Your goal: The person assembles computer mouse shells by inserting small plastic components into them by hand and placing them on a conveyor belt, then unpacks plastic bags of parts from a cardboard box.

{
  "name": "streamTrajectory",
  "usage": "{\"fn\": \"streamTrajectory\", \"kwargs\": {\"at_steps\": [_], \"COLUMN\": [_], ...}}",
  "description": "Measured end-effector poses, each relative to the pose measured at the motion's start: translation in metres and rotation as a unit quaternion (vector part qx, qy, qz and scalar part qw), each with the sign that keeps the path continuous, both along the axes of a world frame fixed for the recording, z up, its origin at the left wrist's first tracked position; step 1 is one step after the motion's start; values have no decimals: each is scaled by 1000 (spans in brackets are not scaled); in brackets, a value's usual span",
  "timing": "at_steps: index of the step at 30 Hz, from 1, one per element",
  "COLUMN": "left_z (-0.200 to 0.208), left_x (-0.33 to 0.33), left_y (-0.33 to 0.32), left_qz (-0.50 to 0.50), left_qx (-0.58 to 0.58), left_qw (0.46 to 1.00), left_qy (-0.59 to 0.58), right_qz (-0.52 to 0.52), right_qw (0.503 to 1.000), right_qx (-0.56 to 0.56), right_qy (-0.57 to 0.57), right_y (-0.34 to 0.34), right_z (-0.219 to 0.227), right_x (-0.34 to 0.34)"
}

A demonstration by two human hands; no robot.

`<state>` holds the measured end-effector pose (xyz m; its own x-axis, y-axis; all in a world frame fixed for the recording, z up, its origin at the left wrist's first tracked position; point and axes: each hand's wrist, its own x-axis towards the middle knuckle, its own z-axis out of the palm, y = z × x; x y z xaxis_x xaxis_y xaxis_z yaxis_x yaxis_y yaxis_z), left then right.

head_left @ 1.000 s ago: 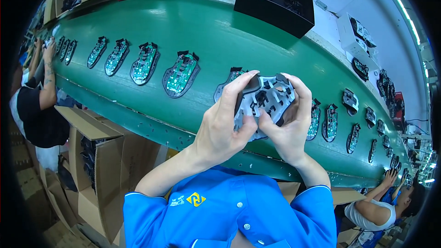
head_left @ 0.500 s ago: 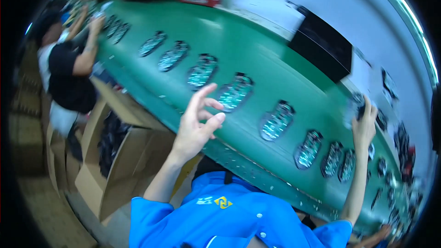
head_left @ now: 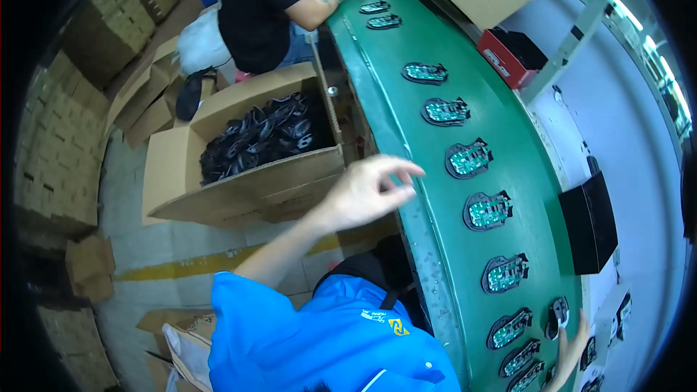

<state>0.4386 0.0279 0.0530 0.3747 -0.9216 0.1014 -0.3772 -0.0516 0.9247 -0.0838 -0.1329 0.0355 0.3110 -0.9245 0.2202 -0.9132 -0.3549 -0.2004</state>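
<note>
My left hand hangs over the near edge of the green belt, beside a cardboard box. Its fingers are bent and a gap shows between thumb and forefinger, with nothing in it. On the belt lies a row of dark, mouse-shaped shells, each with a green circuit board, such as this shell near my left hand. At the lower right my right hand has thumb and fingers apart. A black-and-white rounded unit sits just beside its thumb; whether they touch I cannot tell.
The cardboard box left of the belt is full of black plastic parts. A co-worker sits farther up the belt. A red box and a black box stand along its right side. Stacked cartons fill the far left.
My view has turned left, bringing the box of black parts and the co-worker into fuller sight. My right hand has opened beside the rounded unit; my left hand now hangs by the belt's edge.
</note>
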Motion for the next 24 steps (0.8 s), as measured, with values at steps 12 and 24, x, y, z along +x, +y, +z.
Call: {"fn": "streamTrajectory", "kwargs": {"at_steps": [12,24], "left_z": [-18,-135], "left_x": [125,30], "left_y": [165,195], "left_qz": [13,93], "left_qx": [347,273], "left_qw": [916,919], "left_qy": [-201,-268], "right_qz": [215,592], "right_qw": [976,805], "right_qx": [34,0], "right_qy": [-4,22], "right_y": [44,94], "right_z": [59,45], "right_x": [153,377]}}
